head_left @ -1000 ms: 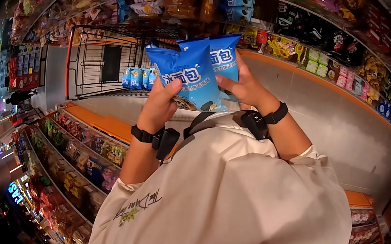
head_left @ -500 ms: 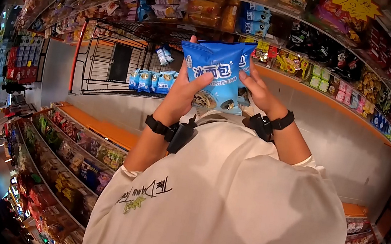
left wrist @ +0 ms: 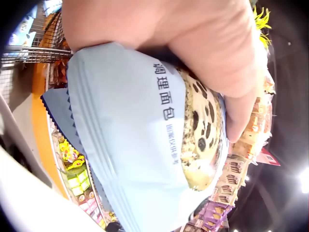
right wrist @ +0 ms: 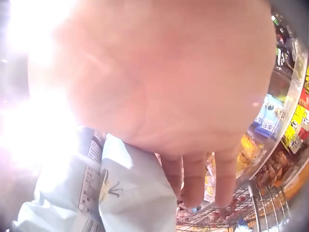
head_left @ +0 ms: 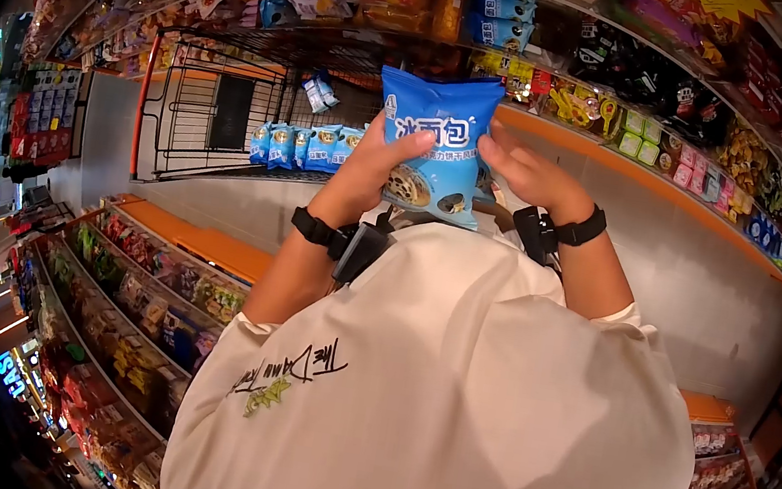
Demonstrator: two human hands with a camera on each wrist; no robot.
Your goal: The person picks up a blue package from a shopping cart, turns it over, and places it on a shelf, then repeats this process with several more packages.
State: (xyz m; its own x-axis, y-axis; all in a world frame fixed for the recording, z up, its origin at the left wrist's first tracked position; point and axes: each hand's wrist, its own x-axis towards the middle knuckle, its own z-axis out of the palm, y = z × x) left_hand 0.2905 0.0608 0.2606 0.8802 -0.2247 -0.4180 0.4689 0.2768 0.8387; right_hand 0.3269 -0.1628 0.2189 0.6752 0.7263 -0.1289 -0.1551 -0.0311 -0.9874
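Snack shelves (head_left: 199, 241) line a shop aisle, with a wire shopping cart (head_left: 146, 97) standing at left and a row of small blue packets (head_left: 320, 145) inside it. Near the cart, a shopper's left hand (head_left: 356, 174) grips the left side of a blue bread packet (head_left: 449, 159), thumb pressed across its printed front. The packet, held up before a pale shirt (head_left: 455, 355), looks light and puffed with air, its film soft and probably a little slippery, the bread within likely easy to crush; a gentle hold on both sides, or a pinch at the flat top seal, would appear to suit it best. Its long axis runs out from the shopper's body, the sealed top pointing away, the lower end close to the shirt and the lettering upright to the wearer. Behind it lies a second packet (left wrist: 60, 108), mostly hidden. At right, the right hand (head_left: 537, 177) holds the pair's right side, thumb in front; how firmly, one cannot tell. Bare floor (head_left: 699, 281) stretches beyond.
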